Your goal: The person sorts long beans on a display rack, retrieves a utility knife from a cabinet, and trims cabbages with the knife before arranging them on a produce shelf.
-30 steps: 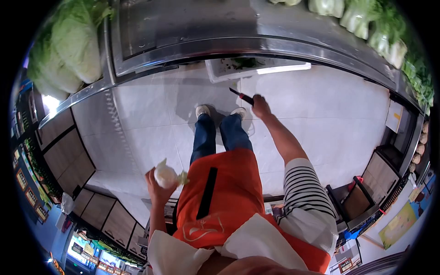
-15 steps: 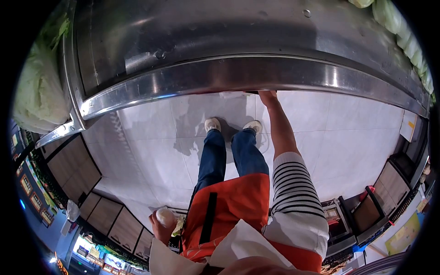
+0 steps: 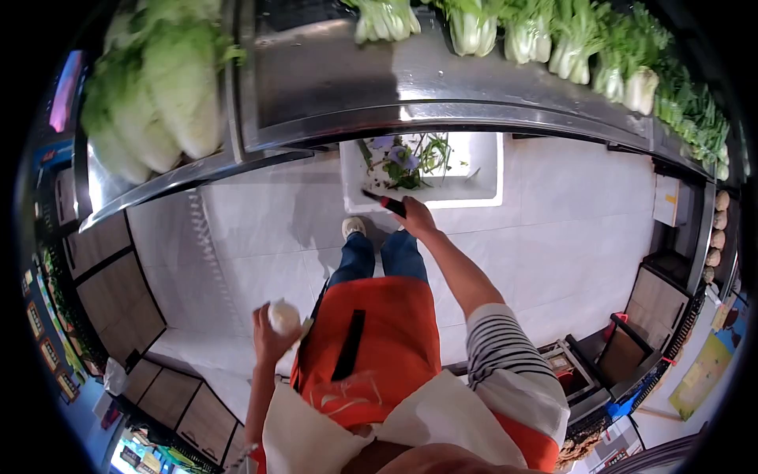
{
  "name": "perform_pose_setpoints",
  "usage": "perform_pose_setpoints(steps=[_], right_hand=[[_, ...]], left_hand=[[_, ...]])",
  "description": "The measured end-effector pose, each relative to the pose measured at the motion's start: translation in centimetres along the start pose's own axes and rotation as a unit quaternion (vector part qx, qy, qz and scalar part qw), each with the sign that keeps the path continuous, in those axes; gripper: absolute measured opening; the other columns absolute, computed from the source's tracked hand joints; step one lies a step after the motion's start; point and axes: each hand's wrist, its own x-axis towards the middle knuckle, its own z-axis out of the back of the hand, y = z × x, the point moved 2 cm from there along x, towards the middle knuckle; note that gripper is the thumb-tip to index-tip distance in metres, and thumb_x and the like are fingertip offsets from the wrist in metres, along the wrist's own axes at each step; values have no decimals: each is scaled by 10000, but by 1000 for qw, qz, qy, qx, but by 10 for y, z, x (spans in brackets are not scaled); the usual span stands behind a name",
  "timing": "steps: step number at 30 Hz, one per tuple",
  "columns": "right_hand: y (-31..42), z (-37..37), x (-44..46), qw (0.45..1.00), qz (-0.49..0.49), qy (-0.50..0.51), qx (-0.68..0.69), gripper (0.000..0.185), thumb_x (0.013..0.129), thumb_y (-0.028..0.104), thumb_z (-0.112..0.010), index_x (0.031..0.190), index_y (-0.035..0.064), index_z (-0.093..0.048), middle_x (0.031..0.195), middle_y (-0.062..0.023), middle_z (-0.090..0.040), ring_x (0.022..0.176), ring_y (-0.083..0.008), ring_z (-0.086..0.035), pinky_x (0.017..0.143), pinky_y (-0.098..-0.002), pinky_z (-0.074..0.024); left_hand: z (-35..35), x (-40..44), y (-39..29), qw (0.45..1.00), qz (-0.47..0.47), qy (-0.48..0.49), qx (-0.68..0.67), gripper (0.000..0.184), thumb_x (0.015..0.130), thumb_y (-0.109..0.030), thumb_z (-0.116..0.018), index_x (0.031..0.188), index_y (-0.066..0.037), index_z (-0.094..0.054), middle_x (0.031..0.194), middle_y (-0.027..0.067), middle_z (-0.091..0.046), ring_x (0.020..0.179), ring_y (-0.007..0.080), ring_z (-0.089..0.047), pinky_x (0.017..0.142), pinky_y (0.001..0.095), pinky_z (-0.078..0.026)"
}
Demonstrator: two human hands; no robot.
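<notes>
My right hand (image 3: 417,219) is closed around the handle of a knife (image 3: 384,201), its blade pointing left over the near left corner of a white foam box (image 3: 500,170). Green scraps and purple pieces (image 3: 404,160) lie inside that box. Low at the left, beside the orange apron (image 3: 379,320), my left hand (image 3: 271,335) grips a whitish vegetable (image 3: 284,317). The fingers wrap its left side, and some pale green shows at its lower right.
A metal counter (image 3: 316,87) runs across the top, its edge above the foam box. Large cabbages (image 3: 170,103) stand at its left, leafy greens (image 3: 527,35) along its back and right. Cabinets (image 3: 110,276) line the left. A carton (image 3: 667,199) sits at the right.
The knife hand has come out from under the counter edge, back into sight with the knife. More of the foam box shows. The left hand has risen slightly with its vegetable. The view has shifted.
</notes>
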Motion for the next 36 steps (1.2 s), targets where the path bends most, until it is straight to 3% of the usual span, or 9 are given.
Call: perform_pose_setpoints(steps=[3,6,7,12,15,22,29,33,36], right_hand=[[45,70,-88,994,-90,-22,62,389,754,388,-689,783,26,-550,705,-171,-590,693,-372,-574,615,-427,-445],[74,115,-149,969,-141,-23,200,275,823,264,-644,799,-3,-581,658,-64,-588,561,-127,-571,541,-298,-469],[88,127,-167,955,-143,-29,259,245,848,191,-605,968,-10,-533,695,-88,-602,538,-137,-577,513,-291,-465],[172,186,-228,851,-128,-60,506,200,873,58,-434,1057,39,-358,857,-115,-596,632,-118,-537,590,-260,-449],[206,207,-241,831,-70,-78,546,192,938,157,-441,1082,37,-400,886,-100,-588,656,-115,-524,618,-246,-439],[240,268,-233,856,113,-88,497,245,942,154,-470,1129,8,-407,793,-64,-547,625,-86,-488,575,-232,-414],[212,286,-209,880,131,-75,451,155,920,133,-525,1019,19,-493,782,-46,-569,603,-56,-487,543,-200,-398],[192,287,-189,947,170,-132,240,284,863,96,-573,1129,15,-514,818,-100,-600,700,-195,-557,637,-300,-419],[206,302,-178,928,313,-140,144,427,835,168,-607,1231,46,-502,785,-92,-553,730,-250,-530,699,-333,-364]], left_hand=[[46,30,-37,989,-133,-49,-34,782,548,-265,-808,1188,-16,-434,1151,190,-475,1039,385,-494,860,439,-440],[70,59,-74,971,-213,-70,-84,809,547,-270,-814,1219,-35,-429,1191,182,-496,1087,362,-499,895,430,-431],[80,68,-90,965,-233,-63,-105,819,545,-276,-818,1228,-43,-429,1191,176,-508,1095,353,-504,907,425,-428],[132,85,-172,924,-336,-63,-170,829,540,-319,-826,1229,-69,-438,1123,156,-549,1032,351,-534,881,417,-438],[152,88,-204,912,-374,-61,-156,837,538,-333,-827,1229,-68,-437,1109,151,-551,1012,340,-543,865,410,-438],[158,78,-255,919,-349,-38,-181,849,554,-297,-830,1259,-65,-416,1126,132,-564,1039,262,-564,884,358,-446],[178,64,-293,948,-261,-4,-181,879,549,-276,-835,1281,-60,-400,1135,129,-567,1041,221,-555,901,345,-433],[179,71,-294,961,-236,75,-125,882,538,-338,-817,1269,-55,-411,1104,175,-571,1029,282,-564,886,360,-437],[164,79,-287,947,-168,222,-158,899,564,-289,-820,1298,-12,-381,1158,137,-544,1067,219,-516,927,320,-392]])
